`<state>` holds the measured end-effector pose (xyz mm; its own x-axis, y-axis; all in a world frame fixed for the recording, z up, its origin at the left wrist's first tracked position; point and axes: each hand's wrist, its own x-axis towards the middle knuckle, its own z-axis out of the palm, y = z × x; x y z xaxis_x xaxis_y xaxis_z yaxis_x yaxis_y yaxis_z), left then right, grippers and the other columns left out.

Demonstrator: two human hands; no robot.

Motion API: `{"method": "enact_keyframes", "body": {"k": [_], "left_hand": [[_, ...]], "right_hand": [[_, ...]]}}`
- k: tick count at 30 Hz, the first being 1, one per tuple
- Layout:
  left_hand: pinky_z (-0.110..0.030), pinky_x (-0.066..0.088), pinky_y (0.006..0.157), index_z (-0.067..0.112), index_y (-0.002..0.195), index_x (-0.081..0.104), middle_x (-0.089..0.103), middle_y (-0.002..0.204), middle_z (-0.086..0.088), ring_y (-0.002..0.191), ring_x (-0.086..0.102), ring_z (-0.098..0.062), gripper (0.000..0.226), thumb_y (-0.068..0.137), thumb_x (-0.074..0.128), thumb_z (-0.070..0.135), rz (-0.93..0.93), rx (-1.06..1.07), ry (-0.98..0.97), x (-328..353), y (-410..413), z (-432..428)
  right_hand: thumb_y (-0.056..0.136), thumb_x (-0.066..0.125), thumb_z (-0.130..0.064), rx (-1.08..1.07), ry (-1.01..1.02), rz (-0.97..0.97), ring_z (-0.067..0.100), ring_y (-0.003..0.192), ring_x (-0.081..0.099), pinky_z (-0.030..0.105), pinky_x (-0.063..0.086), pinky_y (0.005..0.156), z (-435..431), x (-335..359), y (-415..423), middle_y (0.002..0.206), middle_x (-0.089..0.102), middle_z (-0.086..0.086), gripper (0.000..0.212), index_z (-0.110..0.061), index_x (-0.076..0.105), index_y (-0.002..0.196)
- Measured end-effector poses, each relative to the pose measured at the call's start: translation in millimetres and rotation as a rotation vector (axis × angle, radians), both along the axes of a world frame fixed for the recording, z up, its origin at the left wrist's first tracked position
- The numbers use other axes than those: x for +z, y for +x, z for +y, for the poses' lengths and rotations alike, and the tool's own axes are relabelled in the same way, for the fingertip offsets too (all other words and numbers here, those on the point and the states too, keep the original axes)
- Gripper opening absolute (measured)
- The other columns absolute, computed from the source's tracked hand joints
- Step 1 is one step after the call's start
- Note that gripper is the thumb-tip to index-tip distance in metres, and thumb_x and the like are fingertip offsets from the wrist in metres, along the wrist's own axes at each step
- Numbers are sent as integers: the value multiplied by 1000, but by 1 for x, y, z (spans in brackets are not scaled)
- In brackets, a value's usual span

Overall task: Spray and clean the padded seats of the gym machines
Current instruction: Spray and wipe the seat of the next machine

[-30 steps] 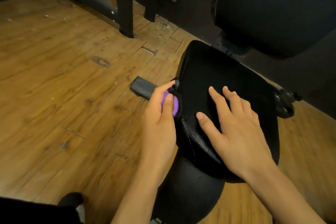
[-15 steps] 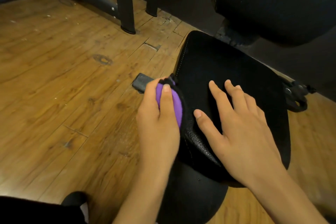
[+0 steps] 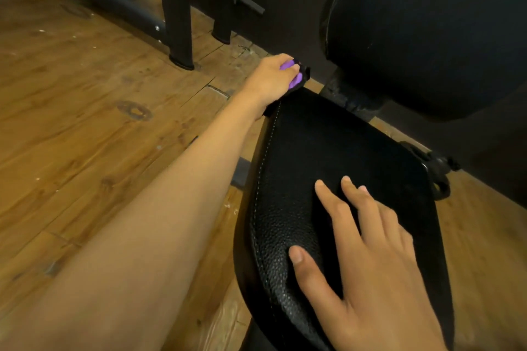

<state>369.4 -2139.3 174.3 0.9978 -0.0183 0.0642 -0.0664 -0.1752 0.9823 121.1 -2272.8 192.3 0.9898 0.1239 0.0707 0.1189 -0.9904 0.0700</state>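
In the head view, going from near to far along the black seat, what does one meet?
Right hand flat on the padded seat, left hand gripping the purple cloth at the seat's far corner, black frame leg.

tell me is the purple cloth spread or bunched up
Bunched up: the left hand grips the purple cloth in a wad at the seat edge.
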Motion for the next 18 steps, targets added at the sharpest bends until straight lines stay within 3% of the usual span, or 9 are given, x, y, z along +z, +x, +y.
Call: {"method": "enact_keyframes", "body": {"k": [3,6,9,15,18], "left_hand": [[-20,39,74,22,117,67,64,107,6,95,57,-2,19,104,53,20,36,-79,-45,-1,9,-2],[-11,41,71,22,113,66,65,104,9,96,59,0,20,104,50,15,26,-55,-187,-9,-6,-3],[-14,36,74,23,112,63,63,107,7,98,58,0,18,106,47,18,-13,10,-221,-19,-24,-1],[-5,39,79,26,116,62,62,105,13,97,56,5,23,108,42,18,-81,187,-238,-34,-97,8],[-32,51,98,31,120,66,68,114,7,108,64,-9,28,108,42,21,-12,195,-304,-42,-140,11]], "right_hand": [[86,12,-82,-3,24,-10,25,143,38,45,35,104,1,3,1,155,41,0,83,-36,38,150],[79,5,-87,-12,53,43,16,151,17,43,23,116,4,7,-2,162,23,-9,87,-45,22,153],[77,5,-83,-23,58,91,10,151,1,39,14,122,5,11,-4,163,7,-15,84,-48,8,154],[82,5,-80,-25,45,69,13,152,4,38,14,122,4,9,-8,165,10,-9,81,-44,7,155],[83,4,-78,-24,38,51,17,153,6,40,17,123,4,7,-10,166,11,-5,82,-41,8,156]]}}
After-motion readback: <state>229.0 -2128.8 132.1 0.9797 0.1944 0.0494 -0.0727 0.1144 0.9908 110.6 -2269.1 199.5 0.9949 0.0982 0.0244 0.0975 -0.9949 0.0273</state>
